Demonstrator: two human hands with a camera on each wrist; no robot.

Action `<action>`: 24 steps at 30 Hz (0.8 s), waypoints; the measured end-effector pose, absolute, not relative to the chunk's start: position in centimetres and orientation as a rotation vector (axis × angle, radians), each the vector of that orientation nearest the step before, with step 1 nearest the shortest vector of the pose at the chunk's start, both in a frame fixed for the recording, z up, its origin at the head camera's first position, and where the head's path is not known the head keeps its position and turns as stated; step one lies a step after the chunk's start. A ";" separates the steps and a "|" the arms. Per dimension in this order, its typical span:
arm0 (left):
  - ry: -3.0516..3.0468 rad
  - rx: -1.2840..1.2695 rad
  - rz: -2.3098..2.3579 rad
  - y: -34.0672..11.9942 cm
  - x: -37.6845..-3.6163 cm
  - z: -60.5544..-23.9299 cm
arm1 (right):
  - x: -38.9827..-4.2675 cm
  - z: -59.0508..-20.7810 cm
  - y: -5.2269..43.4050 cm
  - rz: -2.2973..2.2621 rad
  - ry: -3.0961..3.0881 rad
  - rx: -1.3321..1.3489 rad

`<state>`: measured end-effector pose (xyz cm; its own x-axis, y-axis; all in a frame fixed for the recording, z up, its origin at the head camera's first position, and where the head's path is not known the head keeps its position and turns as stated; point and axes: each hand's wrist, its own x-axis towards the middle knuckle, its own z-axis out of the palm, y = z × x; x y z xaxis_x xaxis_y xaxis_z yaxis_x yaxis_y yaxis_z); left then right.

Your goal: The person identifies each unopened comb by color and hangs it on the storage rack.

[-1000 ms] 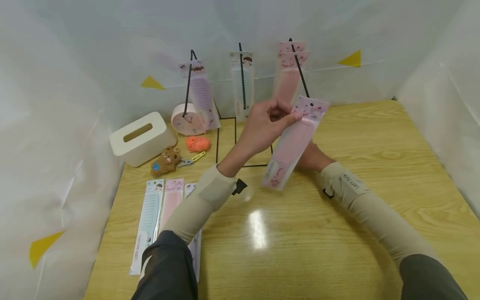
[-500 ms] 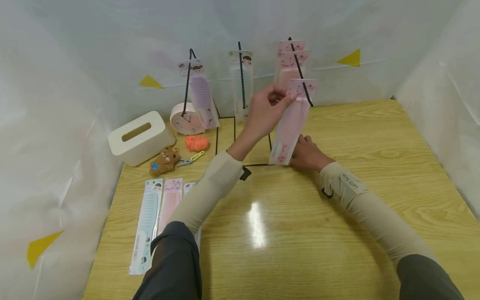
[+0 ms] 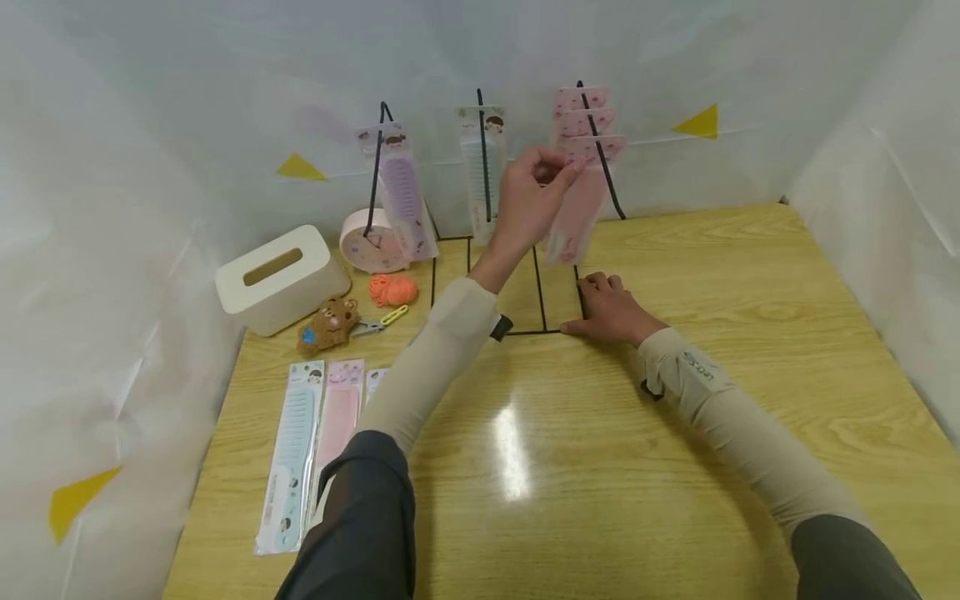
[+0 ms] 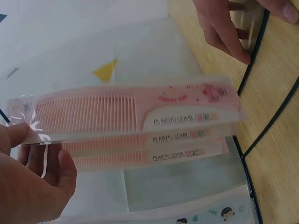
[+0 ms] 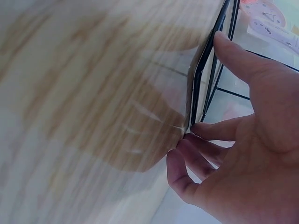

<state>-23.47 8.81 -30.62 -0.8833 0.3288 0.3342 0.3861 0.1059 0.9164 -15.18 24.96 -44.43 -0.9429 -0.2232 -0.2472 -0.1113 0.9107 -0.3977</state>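
My left hand (image 3: 528,202) pinches the top left edge of a packaged pink plastic comb (image 3: 581,204), which hangs on the right hook of a black wire rack (image 3: 540,292). Behind it, more pink comb packs (image 4: 187,136) hang on the same hook, stacked in the left wrist view. Down at the tabletop, my right hand (image 3: 618,315) holds the right front corner of the rack's base, thumb and fingertips against the black wire (image 5: 201,70). A pack with a light blue comb (image 3: 480,154) hangs on the middle hook, and a purple comb pack (image 3: 403,187) on the left one.
Three comb packs lie at the front left, a light blue comb pack (image 3: 292,450) outermost, partly under my left sleeve. Behind them are a brown bear charm (image 3: 328,325), orange yarn (image 3: 393,290), a white tissue box (image 3: 281,275) and a pink clock (image 3: 363,246).
My left hand has moved the pink comb pack up and back, sliding it onto the right hook toward the other pink packs. The right hand stays at the rack's base.
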 end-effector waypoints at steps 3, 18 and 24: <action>-2.312 -0.810 -1.919 8.8 -23.8 -30.7 | -15.3 -44.5 25.2 -0.554 2.783 -0.249; -2.855 -0.963 -1.202 2.4 -21.0 -37.1 | -15.3 -44.6 26.2 -0.560 2.808 -0.218; -3.032 -0.974 -0.884 -3.1 -18.8 -38.8 | -15.3 -44.3 26.4 -0.555 2.815 -0.228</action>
<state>-18.84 -3.05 -38.83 -0.8143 0.5804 0.0072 0.4933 0.6855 0.5355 -15.31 26.45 -44.33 -0.9533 -0.2026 -0.2242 -0.1023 0.9145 -0.3913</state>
